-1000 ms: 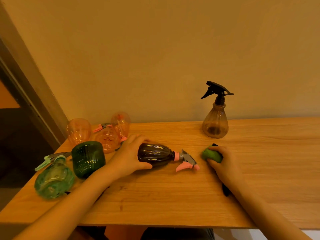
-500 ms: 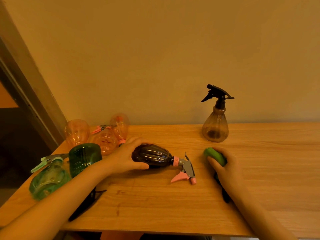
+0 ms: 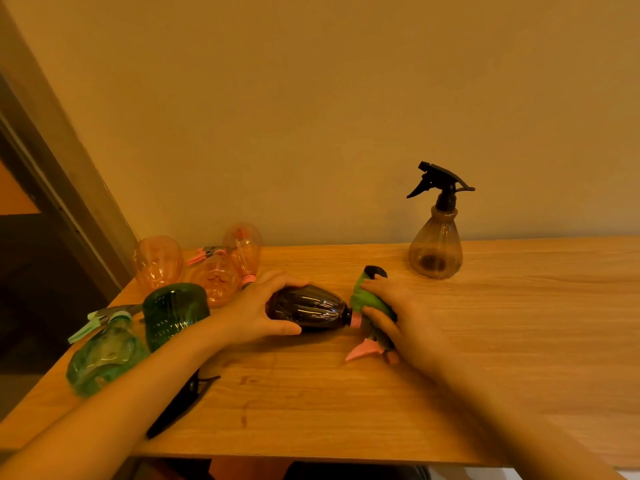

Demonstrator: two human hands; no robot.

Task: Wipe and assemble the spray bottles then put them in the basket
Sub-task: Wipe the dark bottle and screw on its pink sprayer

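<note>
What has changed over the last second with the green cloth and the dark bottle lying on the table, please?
The right hand carried the green cloth leftward from the bare wooden table onto the pink-and-grey trigger head of the dark brown plastic bottle, now pressing it there. The left hand still grips the lying bottle's body. The upright brown spray bottle and the orange and green bottles at left stayed put.
</note>
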